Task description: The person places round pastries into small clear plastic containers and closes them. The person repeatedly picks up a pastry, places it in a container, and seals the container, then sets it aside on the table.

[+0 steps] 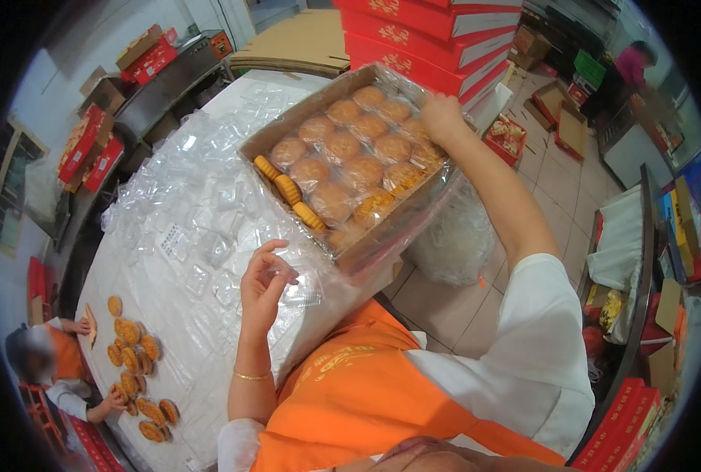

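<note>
A shallow cardboard box (291, 130), lined with clear plastic, holds rows of round golden-brown pastries (341, 147). Many of them sit under clear film, and a few ridged cookies (287, 189) stand on edge along the left side. At the box's far right corner is my right hand (443, 119), closed, beside the pastries there. Its fingertips are hidden, so what they grip does not show. My left hand (262, 285) hovers near the box's front left side, thumb and fingers bent together on a clear plastic wrapper (305, 289).
Clear plastic trays and wrappers (201, 228) cover the white table's (122, 267) left side. Cookies (134, 358) lie near a co-worker (67, 362) at far left. Red boxes (429, 47) stand stacked behind. A plastic bag (454, 236) is by the tiled floor; another person (632, 67) is far right.
</note>
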`<state>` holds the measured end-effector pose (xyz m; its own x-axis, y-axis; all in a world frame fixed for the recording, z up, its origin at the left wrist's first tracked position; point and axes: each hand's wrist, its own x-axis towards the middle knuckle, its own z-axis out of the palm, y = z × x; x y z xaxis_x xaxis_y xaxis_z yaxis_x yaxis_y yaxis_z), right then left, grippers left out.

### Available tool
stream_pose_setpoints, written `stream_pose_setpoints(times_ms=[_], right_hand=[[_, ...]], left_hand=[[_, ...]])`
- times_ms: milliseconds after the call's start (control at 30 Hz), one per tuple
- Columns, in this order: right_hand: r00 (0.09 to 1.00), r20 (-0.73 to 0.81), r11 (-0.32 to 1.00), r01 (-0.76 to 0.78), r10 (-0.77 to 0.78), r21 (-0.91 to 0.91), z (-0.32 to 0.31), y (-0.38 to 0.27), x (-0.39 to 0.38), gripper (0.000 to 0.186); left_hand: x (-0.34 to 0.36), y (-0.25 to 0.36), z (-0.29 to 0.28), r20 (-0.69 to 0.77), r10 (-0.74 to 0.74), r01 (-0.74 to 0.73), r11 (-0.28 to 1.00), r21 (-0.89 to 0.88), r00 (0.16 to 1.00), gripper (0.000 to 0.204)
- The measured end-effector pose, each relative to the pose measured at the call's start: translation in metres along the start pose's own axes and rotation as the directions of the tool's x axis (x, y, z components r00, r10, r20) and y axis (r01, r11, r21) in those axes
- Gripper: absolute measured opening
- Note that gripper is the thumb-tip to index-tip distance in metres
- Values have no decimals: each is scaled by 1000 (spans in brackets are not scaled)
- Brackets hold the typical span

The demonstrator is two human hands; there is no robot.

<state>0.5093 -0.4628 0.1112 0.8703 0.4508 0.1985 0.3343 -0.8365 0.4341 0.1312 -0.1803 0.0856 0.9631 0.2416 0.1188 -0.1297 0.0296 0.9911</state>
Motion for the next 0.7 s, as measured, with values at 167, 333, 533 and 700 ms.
stream_pose_setpoints(times_ms=[167,333,533,700], right_hand=[[946,296,975,67,-129,210,-47,3,-32,26],[944,306,960,40,-128,278,-28,12,-44,36],[887,433,831,-119,-157,544,-28,22,-26,51],[873,430,859,-27,-229,512,-45,25,-34,46]], left_hand=[[-4,1,0,-30,-15,15,1000,-4,999,5],[-5,0,5,-12,-1,1,1000,-11,1000,5],[-7,-2,4,-19,12,-12,1000,-22,1000,5],[-10,0,6,-9,27,-27,1000,-2,1000,6]])
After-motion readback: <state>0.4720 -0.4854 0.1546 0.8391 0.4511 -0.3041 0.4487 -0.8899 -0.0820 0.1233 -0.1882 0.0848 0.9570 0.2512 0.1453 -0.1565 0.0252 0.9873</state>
